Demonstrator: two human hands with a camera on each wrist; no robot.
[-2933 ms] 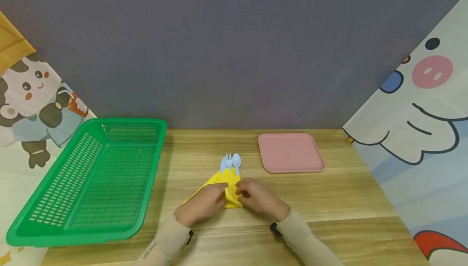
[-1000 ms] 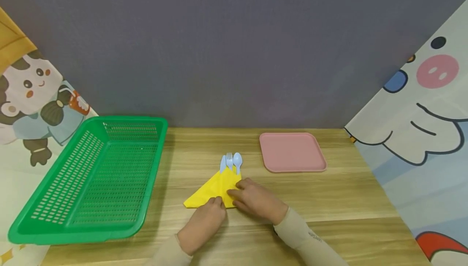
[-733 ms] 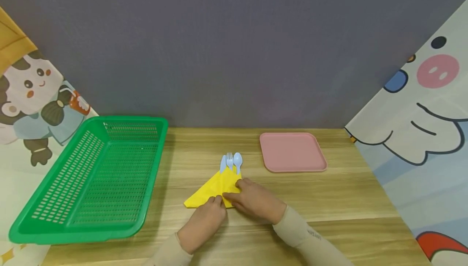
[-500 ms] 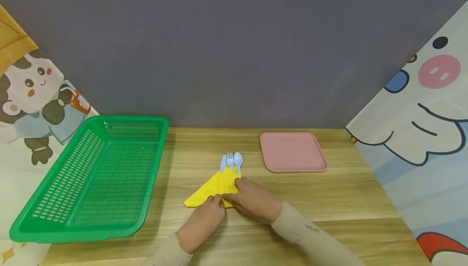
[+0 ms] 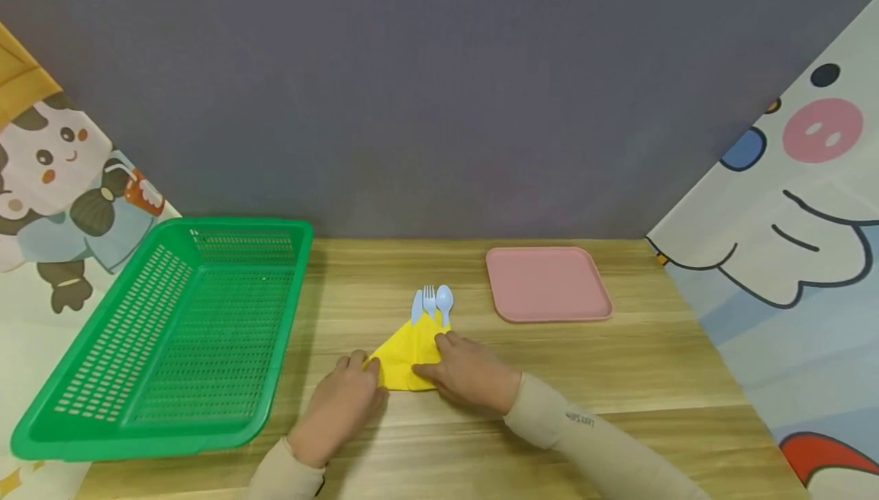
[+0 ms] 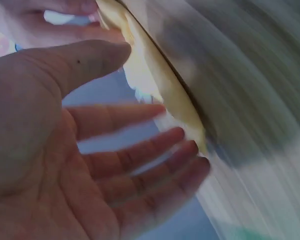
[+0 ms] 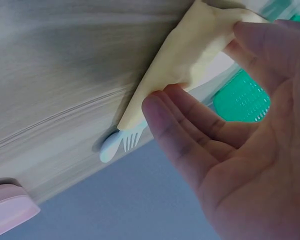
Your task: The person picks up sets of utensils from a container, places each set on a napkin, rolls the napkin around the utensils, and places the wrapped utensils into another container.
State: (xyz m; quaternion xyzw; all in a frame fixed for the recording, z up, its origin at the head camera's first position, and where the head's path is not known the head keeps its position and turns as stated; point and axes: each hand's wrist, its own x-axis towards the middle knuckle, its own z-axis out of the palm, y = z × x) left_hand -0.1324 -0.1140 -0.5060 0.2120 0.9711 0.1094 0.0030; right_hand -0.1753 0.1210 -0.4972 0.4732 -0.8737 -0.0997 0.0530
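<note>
A folded yellow napkin (image 5: 405,359) lies on the wooden table, wrapped over the handles of a light blue knife (image 5: 416,306), fork (image 5: 429,301) and spoon (image 5: 445,301). Their heads stick out at its far edge. My right hand (image 5: 475,374) presses the right part of the napkin (image 7: 175,62) with thumb and fingertips spread apart. My left hand (image 5: 343,407) is at the napkin's left corner, which its fingertips hide in the head view. In the left wrist view the left hand's fingers (image 6: 135,155) are extended and spread beside the napkin (image 6: 165,90).
A large green plastic basket (image 5: 275,385) with slotted walls stands at the left. At the back right lies a shallow pink tray (image 5: 549,286). A grey panel (image 5: 439,103) rises behind the table's far edge, and printed cartoon sheets flank both sides.
My left hand has moved from the napkin's near edge leftward to its left corner. The right hand keeps pressing, a little further left. The cutlery has stayed in place.
</note>
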